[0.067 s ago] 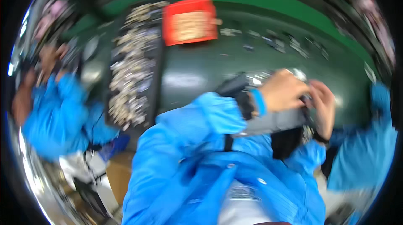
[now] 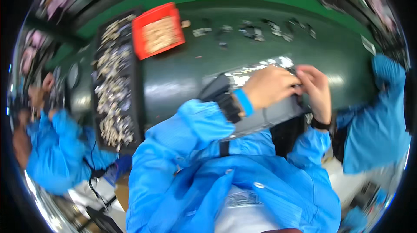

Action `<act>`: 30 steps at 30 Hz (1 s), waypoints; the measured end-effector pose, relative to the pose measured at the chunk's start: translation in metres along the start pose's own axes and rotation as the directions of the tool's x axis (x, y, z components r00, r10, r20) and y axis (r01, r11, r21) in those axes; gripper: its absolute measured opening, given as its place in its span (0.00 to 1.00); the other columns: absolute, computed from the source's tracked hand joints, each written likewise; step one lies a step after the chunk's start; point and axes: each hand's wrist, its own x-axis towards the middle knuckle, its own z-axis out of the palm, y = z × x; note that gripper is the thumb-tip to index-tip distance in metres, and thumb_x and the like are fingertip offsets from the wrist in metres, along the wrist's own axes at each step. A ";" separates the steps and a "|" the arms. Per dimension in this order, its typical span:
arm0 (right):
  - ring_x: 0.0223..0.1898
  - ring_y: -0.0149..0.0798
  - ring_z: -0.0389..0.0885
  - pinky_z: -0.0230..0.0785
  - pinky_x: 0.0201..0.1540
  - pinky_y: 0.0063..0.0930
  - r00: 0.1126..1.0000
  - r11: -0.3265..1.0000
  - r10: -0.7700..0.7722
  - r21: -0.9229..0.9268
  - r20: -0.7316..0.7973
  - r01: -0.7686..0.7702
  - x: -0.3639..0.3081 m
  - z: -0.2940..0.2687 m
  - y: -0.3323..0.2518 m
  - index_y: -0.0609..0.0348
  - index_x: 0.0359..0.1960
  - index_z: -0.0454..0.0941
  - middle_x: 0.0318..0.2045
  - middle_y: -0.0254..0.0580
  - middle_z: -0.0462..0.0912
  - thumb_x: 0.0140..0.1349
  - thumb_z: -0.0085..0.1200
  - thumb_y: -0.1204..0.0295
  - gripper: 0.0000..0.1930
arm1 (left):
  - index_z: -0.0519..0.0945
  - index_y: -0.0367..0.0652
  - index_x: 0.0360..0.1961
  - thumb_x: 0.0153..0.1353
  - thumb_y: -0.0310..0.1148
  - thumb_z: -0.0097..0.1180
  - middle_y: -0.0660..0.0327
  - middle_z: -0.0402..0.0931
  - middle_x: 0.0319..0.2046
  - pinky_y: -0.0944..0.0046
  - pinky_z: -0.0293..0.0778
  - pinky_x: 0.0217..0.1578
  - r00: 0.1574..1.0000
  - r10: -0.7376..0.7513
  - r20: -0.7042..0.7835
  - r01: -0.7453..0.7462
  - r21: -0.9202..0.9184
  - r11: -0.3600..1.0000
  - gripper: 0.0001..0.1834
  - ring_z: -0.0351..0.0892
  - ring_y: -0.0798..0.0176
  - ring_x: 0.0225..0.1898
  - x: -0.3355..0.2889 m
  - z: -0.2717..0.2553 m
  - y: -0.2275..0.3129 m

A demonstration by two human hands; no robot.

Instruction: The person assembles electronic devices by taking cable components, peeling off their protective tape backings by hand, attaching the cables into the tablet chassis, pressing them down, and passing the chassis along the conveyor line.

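Closest to the camera, the left hand (image 2: pixel 270 86) and right hand (image 2: pixel 316 89) meet, fingers curled together onto the upper end of a flat grey rectangular panel (image 2: pixel 265 118) with a shiny, light-catching face, held tilted above the dark green counter (image 2: pixel 182 76). Farther left lies a long black tray of small metal parts (image 2: pixel 115 89); beyond it sits a red plastic bin (image 2: pixel 158 30).

A glossy dark green surface (image 2: pixel 182 81) is reflecting light. A red plastic bin (image 2: pixel 158 29) is sitting beside a matt black tray (image 2: pixel 115 85) of shiny metal parts. Smooth blue cloth sleeves (image 2: pixel 191 133) are covering the arms, which are holding a grey panel (image 2: pixel 269 118) looking like smooth plastic.
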 end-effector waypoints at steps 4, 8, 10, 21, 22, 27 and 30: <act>0.30 0.30 0.86 0.80 0.33 0.20 0.985 0.973 0.071 0.228 -0.157 -0.034 -0.016 -0.032 0.011 0.68 0.53 0.77 0.34 0.43 0.86 0.72 0.56 0.65 0.18 | 0.87 0.40 0.38 0.57 0.31 0.65 0.59 0.85 0.38 0.56 0.78 0.43 0.988 0.141 0.070 -0.143 0.026 0.989 0.09 0.83 0.53 0.41 0.015 0.005 0.007; 0.32 0.29 0.85 0.80 0.37 0.20 0.976 0.935 0.088 0.353 -0.199 -0.013 -0.018 -0.048 0.044 0.68 0.52 0.78 0.36 0.43 0.86 0.72 0.57 0.65 0.17 | 0.86 0.40 0.40 0.57 0.30 0.65 0.60 0.82 0.38 0.57 0.77 0.45 0.972 0.133 0.195 -0.161 0.137 0.977 0.10 0.80 0.54 0.41 0.022 0.008 0.015; 0.33 0.29 0.85 0.79 0.37 0.20 0.976 0.941 0.069 0.337 -0.208 0.005 -0.019 -0.047 0.049 0.68 0.52 0.78 0.36 0.43 0.86 0.72 0.57 0.66 0.16 | 0.86 0.40 0.39 0.57 0.30 0.65 0.60 0.82 0.38 0.57 0.77 0.45 0.964 0.135 0.227 -0.171 0.148 0.974 0.10 0.80 0.54 0.41 0.022 0.008 0.015; 0.36 0.28 0.85 0.79 0.40 0.21 0.976 0.950 0.014 0.308 -0.216 0.055 -0.018 -0.042 0.053 0.68 0.51 0.80 0.37 0.42 0.86 0.72 0.56 0.69 0.14 | 0.87 0.41 0.39 0.54 0.29 0.66 0.60 0.82 0.38 0.59 0.75 0.43 0.964 0.111 0.243 -0.160 0.193 0.968 0.10 0.81 0.56 0.42 0.023 0.007 0.017; 0.36 0.29 0.85 0.79 0.40 0.21 0.976 0.950 0.010 0.307 -0.215 0.058 -0.018 -0.041 0.054 0.68 0.51 0.80 0.37 0.42 0.86 0.72 0.56 0.69 0.14 | 0.87 0.41 0.39 0.54 0.29 0.66 0.60 0.82 0.38 0.59 0.75 0.43 0.963 0.111 0.244 -0.161 0.193 0.968 0.10 0.81 0.56 0.42 0.023 0.006 0.017; 0.36 0.29 0.85 0.79 0.40 0.21 0.976 0.949 0.007 0.309 -0.217 0.062 -0.018 -0.040 0.054 0.68 0.51 0.80 0.37 0.42 0.86 0.72 0.56 0.69 0.14 | 0.87 0.42 0.39 0.55 0.29 0.66 0.61 0.82 0.40 0.59 0.75 0.43 0.969 0.137 0.205 -0.172 0.166 0.971 0.10 0.80 0.57 0.43 0.024 0.008 0.015; 0.36 0.29 0.85 0.79 0.40 0.21 0.976 0.949 0.005 0.307 -0.219 0.064 -0.018 -0.040 0.053 0.68 0.52 0.79 0.37 0.42 0.86 0.72 0.55 0.70 0.14 | 0.87 0.42 0.39 0.55 0.29 0.66 0.61 0.82 0.41 0.59 0.75 0.43 0.966 0.145 0.213 -0.179 0.150 0.972 0.10 0.80 0.58 0.43 0.024 0.009 0.015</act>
